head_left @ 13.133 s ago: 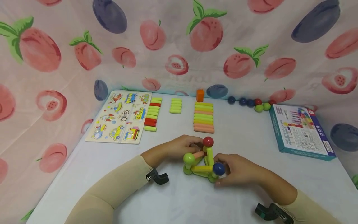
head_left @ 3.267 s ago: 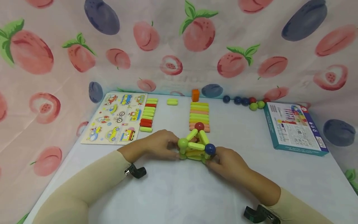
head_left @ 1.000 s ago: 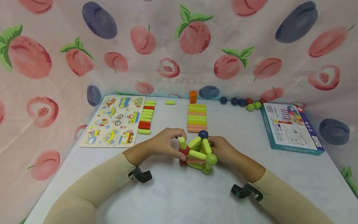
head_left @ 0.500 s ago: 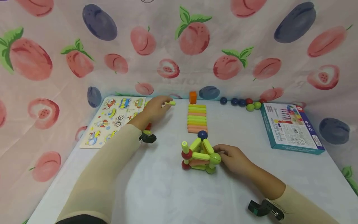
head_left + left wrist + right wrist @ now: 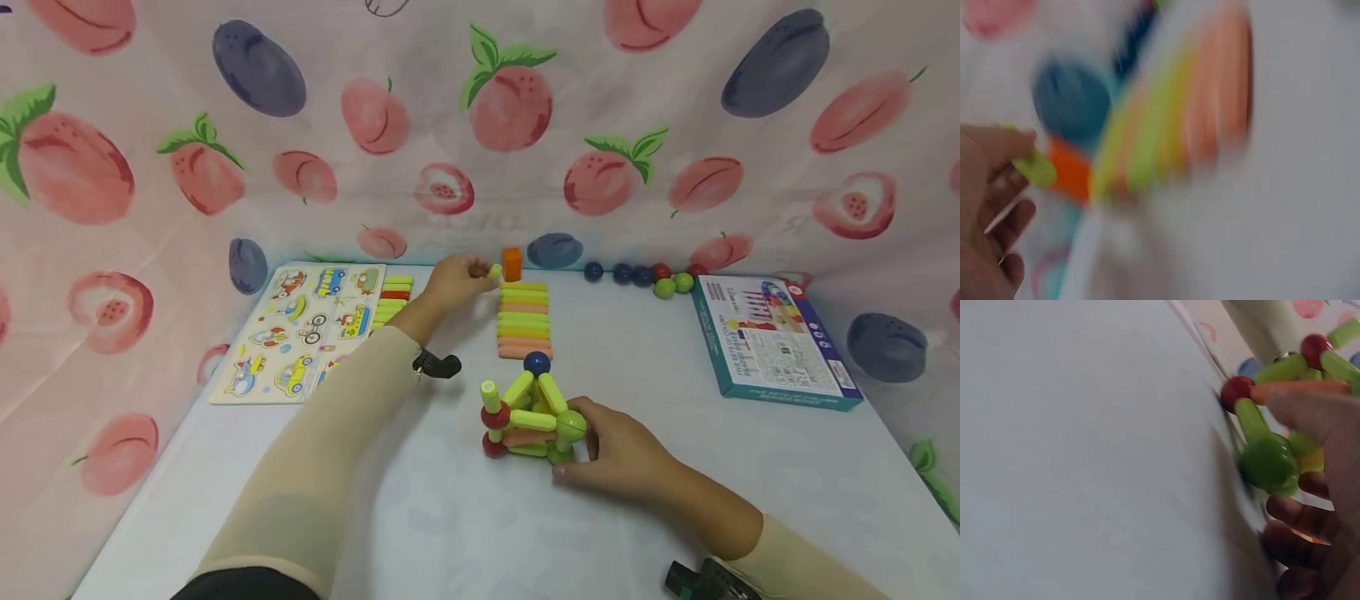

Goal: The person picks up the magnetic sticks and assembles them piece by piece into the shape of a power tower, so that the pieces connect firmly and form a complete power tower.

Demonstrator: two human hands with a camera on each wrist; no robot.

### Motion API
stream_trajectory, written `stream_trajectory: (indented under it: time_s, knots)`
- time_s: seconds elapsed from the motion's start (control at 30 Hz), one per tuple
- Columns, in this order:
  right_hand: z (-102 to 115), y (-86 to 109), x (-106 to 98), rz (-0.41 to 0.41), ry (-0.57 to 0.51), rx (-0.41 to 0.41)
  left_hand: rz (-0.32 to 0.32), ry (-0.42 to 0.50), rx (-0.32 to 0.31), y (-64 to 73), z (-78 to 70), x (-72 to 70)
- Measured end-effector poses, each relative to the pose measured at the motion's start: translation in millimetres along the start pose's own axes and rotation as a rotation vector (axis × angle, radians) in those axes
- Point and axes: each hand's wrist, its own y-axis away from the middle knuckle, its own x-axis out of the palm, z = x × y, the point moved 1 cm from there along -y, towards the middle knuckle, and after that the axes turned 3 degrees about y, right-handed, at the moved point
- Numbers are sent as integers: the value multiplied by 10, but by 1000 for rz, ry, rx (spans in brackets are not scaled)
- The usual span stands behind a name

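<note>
Pinched in my left hand [image 5: 455,283] is a short yellow-green magnetic stick [image 5: 494,272], lifted near the orange block at the back; the left wrist view shows the stick [image 5: 1035,169] between thumb and finger. A ball-and-stick structure [image 5: 533,421] stands on the table, made of green, yellow and orange sticks joined by red, blue and green balls. One stick [image 5: 490,392] points up from its red ball at the left. My right hand [image 5: 630,442] holds the structure's right corner, thumb in front by the green balls. Its far fingers are partly hidden in the head view.
A row of coloured sticks [image 5: 523,321] lies behind the structure, below an orange block [image 5: 512,264]. A picture board [image 5: 296,333] and more short sticks [image 5: 393,296] lie at left, partly behind my left arm. Loose balls [image 5: 642,277] and a box [image 5: 776,342] stand at right.
My left hand let go of the structure, reached back and took the last lone short stick, then moved right with it. My right thumb came round to the structure's front.
</note>
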Motion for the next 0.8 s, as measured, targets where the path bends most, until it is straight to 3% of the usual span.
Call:
stream_trajectory:
  time_s: [0.07, 0.1, 0.13, 0.2, 0.27, 0.33, 0.43, 0.57, 0.8]
  knots:
    - [28, 6, 41, -32, 21, -6, 94, 269, 57, 193, -236, 20]
    - [34, 5, 55, -50, 29, -21, 154, 349, 90, 302, -340, 36]
    - [36, 4, 67, -68, 34, -37, 222, 401, 120, 413, -432, 51]
    - [32, -2, 84, -97, 33, -65, 326, 417, 168, 615, -557, 87]
    - [23, -5, 101, -108, 22, -76, 382, 417, 188, 780, -618, 134]
    - [11, -6, 116, -108, 18, -81, 394, 461, 166, 896, -645, 178]
    - [0, -3, 128, -103, 22, -76, 368, 597, 136, 996, -647, 237]
    - [-2, 1, 126, -109, 30, -75, 353, 773, 164, 1046, -636, 317]
    - [1, 1, 105, -117, 29, -95, 365, 834, 177, 1064, -561, 443]
